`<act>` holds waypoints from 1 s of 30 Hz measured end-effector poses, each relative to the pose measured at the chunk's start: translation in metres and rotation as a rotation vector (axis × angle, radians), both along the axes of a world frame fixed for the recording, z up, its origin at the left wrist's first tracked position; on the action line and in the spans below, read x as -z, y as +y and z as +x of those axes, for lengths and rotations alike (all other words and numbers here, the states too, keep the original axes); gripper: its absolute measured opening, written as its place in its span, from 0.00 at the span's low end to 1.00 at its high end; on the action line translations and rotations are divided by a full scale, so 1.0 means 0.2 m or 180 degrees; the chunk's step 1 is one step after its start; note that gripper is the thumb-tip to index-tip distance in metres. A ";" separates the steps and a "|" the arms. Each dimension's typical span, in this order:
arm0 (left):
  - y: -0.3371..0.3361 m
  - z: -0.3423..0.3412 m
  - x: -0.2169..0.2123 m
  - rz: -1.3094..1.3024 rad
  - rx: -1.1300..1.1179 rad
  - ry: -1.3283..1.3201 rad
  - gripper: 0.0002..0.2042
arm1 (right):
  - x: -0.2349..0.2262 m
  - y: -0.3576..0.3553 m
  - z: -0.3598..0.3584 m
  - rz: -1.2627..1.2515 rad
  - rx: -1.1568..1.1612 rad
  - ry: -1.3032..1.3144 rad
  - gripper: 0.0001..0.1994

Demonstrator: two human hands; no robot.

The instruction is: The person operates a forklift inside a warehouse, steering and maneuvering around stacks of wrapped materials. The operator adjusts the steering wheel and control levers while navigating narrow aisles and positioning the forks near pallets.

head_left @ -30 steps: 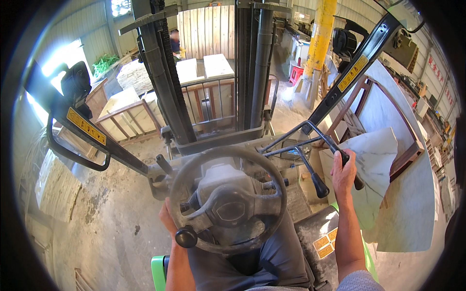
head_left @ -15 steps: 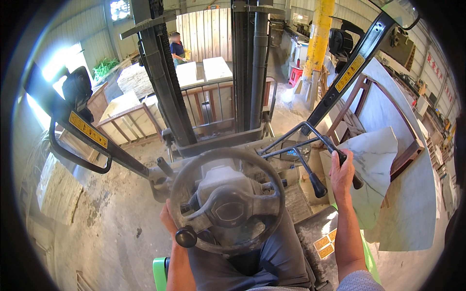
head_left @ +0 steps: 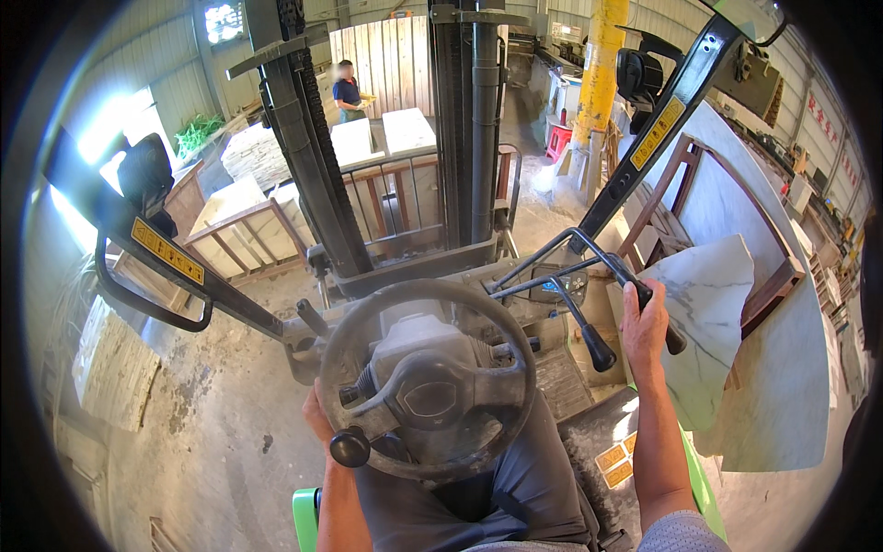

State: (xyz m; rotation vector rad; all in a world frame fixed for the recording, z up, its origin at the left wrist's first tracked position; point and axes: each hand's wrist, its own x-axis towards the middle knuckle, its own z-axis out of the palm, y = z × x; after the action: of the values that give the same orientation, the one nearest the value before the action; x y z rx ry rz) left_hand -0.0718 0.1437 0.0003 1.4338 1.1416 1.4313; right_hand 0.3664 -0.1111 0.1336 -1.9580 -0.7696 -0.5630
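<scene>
A worn, dusty steering wheel (head_left: pixel 429 474) stands in front of my lap, with a round black spinner knob (head_left: pixel 349 448) at its lower left. My left hand (head_left: pixel 318 416) is closed at the wheel's left rim, its fingers partly hidden by the rim. My right hand (head_left: pixel 646 322) wraps round the black grip of a control lever (head_left: pixel 611 260) on the right. Beside it are a second lever's black knob (head_left: pixel 599 353) and another black grip (head_left: pixel 677 341). Ahead rises the forklift mast (head_left: pixel 313 138), with dark uprights and a chain.
Wooden crates (head_left: pixel 248 230) and pale slabs (head_left: pixel 407 132) stand beyond the mast. A person (head_left: pixel 349 92) in dark top and gloves is behind them. Large marbled stone sheets (head_left: pixel 699 294) lean on a wooden frame at right, near a yellow column (head_left: pixel 602 74) and red stool (head_left: pixel 558 140).
The person beyond the mast has shifted slightly right, forearms now extended over the slabs. Both my hands keep their places on the wheel and lever.
</scene>
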 end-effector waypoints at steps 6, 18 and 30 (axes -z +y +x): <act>-0.02 -0.03 0.00 -0.0224 0.0284 -0.0385 0.18 | -0.04 -0.01 -0.04 -0.0039 0.0008 0.0372 0.17; -0.09 -0.06 0.19 0.0186 0.0733 -0.1181 0.13 | 0.09 -0.16 -0.11 -0.0091 0.0171 0.0598 0.20; -0.05 -0.05 0.31 -0.0209 0.0233 -0.0961 0.17 | -0.02 -0.24 -0.77 0.0281 -0.0998 0.0055 0.20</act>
State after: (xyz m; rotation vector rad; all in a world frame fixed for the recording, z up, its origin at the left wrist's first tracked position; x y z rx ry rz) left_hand -0.0815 0.1342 -0.0607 1.1553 0.9271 1.4851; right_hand 0.2131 -0.1592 0.1381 -1.7154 -1.0007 -0.3831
